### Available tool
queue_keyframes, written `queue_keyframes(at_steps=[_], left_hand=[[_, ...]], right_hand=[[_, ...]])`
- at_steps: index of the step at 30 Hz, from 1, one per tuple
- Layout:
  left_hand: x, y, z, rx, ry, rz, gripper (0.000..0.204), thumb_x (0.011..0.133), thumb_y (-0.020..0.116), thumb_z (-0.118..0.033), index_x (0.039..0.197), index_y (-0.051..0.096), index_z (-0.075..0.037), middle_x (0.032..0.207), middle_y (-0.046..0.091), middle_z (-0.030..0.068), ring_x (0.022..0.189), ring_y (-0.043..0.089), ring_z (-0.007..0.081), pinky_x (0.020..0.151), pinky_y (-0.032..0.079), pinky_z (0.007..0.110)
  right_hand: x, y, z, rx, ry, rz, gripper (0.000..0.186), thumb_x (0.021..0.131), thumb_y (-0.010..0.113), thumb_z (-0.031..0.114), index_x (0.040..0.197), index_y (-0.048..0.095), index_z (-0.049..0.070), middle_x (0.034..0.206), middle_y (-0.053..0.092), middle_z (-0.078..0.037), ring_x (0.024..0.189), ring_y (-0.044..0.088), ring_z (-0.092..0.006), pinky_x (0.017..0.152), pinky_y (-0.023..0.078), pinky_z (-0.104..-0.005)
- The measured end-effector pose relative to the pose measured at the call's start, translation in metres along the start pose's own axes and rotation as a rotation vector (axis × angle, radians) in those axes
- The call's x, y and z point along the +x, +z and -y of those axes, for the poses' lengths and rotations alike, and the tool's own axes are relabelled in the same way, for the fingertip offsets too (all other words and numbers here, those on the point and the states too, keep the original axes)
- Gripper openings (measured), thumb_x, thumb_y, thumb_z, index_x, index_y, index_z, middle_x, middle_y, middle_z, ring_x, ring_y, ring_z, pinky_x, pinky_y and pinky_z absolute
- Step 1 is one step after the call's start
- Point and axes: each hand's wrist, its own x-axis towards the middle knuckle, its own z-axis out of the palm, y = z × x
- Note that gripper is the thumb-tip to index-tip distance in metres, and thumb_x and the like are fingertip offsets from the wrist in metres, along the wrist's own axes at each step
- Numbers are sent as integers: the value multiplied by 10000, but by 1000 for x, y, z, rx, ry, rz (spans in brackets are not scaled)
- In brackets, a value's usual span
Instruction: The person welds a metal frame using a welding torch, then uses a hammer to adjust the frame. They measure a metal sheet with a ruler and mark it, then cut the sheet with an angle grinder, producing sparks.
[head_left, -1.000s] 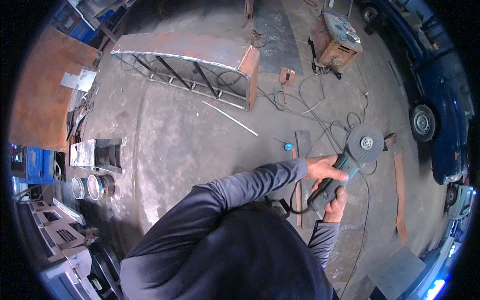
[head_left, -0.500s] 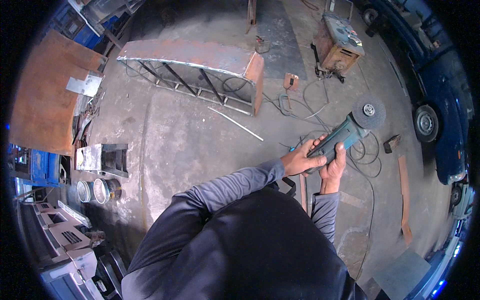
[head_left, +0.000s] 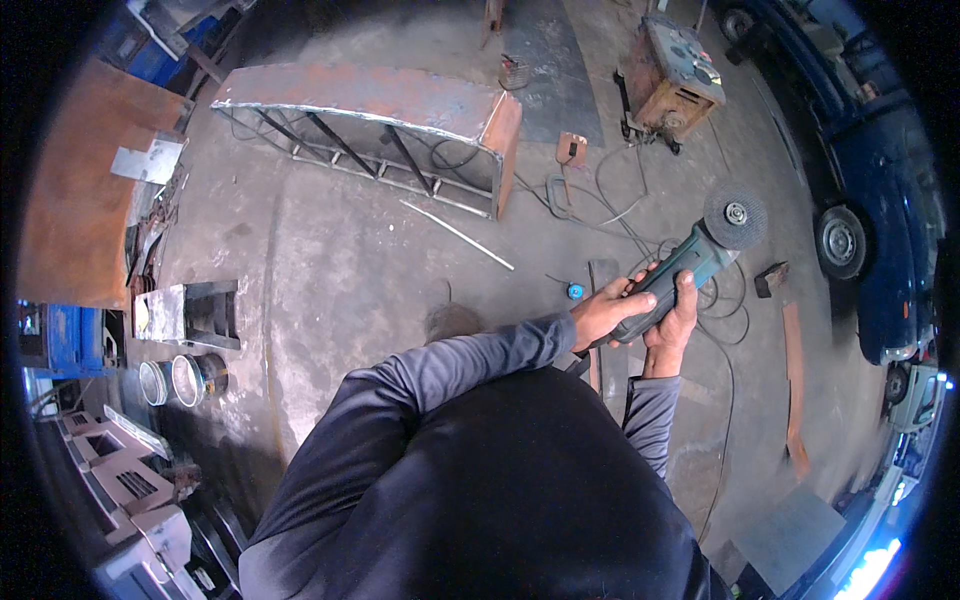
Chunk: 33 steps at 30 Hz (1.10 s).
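Note:
An angle grinder (head_left: 690, 263) with a teal and dark body is held in front of me, to the right. Its round grey disc (head_left: 736, 215) points up and away, clear of any workpiece. My left hand (head_left: 603, 312) is closed around the rear of the body, thumb on top. From the right side my right hand (head_left: 674, 325) grips the same body, its thumb pointing up along it. The hands partly hide the grinder's rear end. Beyond lies a long rusty metal frame (head_left: 365, 92) with a sheet-covered face and dark struts, apart from the grinder.
A thin metal rod (head_left: 455, 233) lies on the floor, and cables (head_left: 733, 390) loop on the right. A rusty wheeled machine (head_left: 678, 85) stands far right, beside a blue vehicle (head_left: 875, 240). At left are two buckets (head_left: 200, 380), a small metal stand (head_left: 185, 312) and a rusty sheet (head_left: 80, 190).
The view has shifted slightly, so the floor objects sit further left and higher. A small blue round thing beside my left hand shows more fully. Both hands keep their hold on the grinder.

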Motion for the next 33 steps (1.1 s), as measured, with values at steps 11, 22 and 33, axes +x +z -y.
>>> queue_keyframes(at_steps=[11, 22, 33], left_hand=[[13, -107, -64, 68, 117, 4, 518, 997, 666, -334, 1390, 465, -64, 845, 611, 32, 565, 545, 67, 407, 375, 235], [-12, -177, -113, 302, -53, 142, 765, 964, 662, -474, 1560, 357, -105, 942, 658, 84, 636, 589, 138, 471, 456, 306], [-2, -236, -107, 102, -142, 156, 759, 1020, 608, -443, 1587, 281, -59, 977, 629, 89, 676, 627, 162, 520, 522, 315]], right_hand=[[52, 110, -50, 27, -127, -139, 455, 945, 730, 278, 1220, 530, -23, 1063, 669, -158, 907, 715, -290, 776, 629, -431], [66, 179, -83, -324, -164, -432, 486, 872, 699, 146, 1280, 496, -24, 1074, 673, -153, 941, 694, -259, 814, 580, -388], [114, 197, -122, -322, 49, -342, 391, 861, 715, 149, 1168, 547, -26, 973, 662, -123, 826, 690, -226, 704, 586, -360]])
